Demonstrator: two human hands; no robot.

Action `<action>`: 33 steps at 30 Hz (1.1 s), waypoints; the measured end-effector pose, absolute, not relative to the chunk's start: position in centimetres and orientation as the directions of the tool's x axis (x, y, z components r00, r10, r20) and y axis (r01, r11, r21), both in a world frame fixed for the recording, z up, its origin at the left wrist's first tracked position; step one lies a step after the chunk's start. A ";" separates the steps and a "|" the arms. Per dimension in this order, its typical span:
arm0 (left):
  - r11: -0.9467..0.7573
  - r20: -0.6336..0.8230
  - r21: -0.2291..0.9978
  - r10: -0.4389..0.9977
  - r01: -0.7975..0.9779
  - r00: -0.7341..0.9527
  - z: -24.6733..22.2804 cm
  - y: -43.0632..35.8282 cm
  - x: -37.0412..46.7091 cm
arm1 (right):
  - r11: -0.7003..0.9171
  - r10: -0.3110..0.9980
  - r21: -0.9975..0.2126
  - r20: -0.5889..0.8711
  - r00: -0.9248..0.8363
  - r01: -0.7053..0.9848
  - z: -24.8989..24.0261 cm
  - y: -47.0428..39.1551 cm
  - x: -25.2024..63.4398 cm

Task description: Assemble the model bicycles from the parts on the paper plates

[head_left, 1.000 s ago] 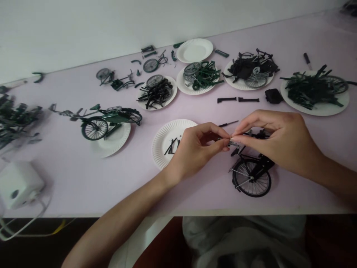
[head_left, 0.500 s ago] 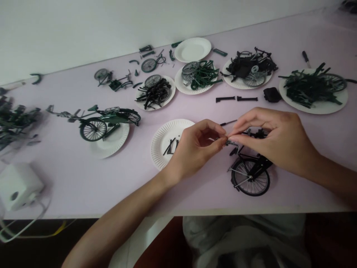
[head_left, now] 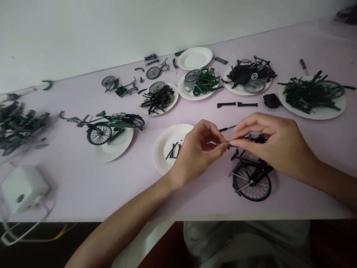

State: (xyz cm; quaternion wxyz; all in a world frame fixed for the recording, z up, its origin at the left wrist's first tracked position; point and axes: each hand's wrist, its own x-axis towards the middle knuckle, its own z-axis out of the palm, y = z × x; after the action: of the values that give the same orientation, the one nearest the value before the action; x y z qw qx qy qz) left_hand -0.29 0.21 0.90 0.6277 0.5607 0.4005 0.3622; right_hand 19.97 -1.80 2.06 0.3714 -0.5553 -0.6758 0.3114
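Note:
A black model bicycle [head_left: 252, 182] lies on its side near the table's front edge, with a spoked wheel towards me. Its silver handlebar [head_left: 232, 146] reaches up to my fingertips. My left hand [head_left: 199, 152] pinches the end of that handlebar between thumb and forefinger. Close against it, my right hand [head_left: 275, 143] pinches at the same spot from the other side; whatever is between its fingers is too small to make out. The right hand covers part of the bicycle's frame. Partly behind my left hand, a paper plate [head_left: 160, 149] bears several thin black parts [head_left: 173, 150].
A green model bicycle [head_left: 117, 124] rests on a plate at left. Along the back stand plates heaped with black and green bicycle parts [head_left: 312, 93]. Screwdrivers [head_left: 303, 65] lie about. A white power adapter [head_left: 25, 190] with cables sits at the front left.
My view has shifted slightly, so the table's things appear lower and a little to the right. Both hands keep their pinch at the handlebar, with only slight finger movement.

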 end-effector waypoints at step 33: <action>0.086 -0.073 0.996 0.943 -0.025 0.325 0.9 -0.5 0.3 | 0.004 0.997 -0.869 -0.034 -0.066 0.495 1.8 -1.4 20.0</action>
State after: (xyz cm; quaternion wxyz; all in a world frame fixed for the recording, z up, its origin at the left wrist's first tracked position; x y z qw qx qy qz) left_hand 0.27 -0.51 0.92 0.6046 0.5448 0.4211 0.4004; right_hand 20.01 -1.36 1.75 0.3329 -0.5967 -0.6253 0.3770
